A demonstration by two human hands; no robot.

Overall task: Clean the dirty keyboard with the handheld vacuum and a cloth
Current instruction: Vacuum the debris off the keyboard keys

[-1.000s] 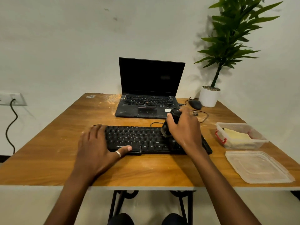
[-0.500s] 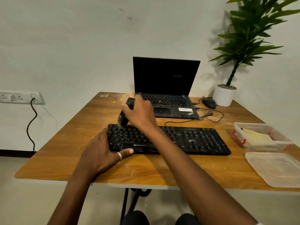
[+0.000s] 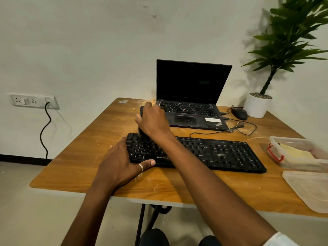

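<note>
Head view. Two hands, both over the left end of one black keyboard (image 3: pixel 213 153), which lies across the middle of the wooden table (image 3: pixel 85 157), in front of the laptop.

Right hand (image 3: pixel 153 121): fingers wrapped around one handheld vacuum (image 3: pixel 141 110), its lower end at the keyboard's back-left corner. The vacuum is mostly hidden by the hand, only a dark sliver shows; cannot tell if the nozzle touches the keys.

Left hand (image 3: pixel 120 162): flat on the keyboard's left end, fingers laid out, thumb along the front edge, one ring (image 3: pixel 140 167) on the thumb.

The right forearm crosses the keyboard's middle and hides keys there.

One open laptop (image 3: pixel 191 96), screen dark. One mouse (image 3: pixel 239 113) with a tangled cable. One potted plant (image 3: pixel 258 107), leaves cut off at the top and right. One clear container (image 3: pixel 276 141) holding one yellow cloth (image 3: pixel 296 153), blurred and cut off at the right edge. One loose lid (image 3: pixel 308 189), also cut off. One wall socket plate (image 3: pixel 33 101) with one cord plugged in. Pale crumbs on the table, too small to count.
</note>
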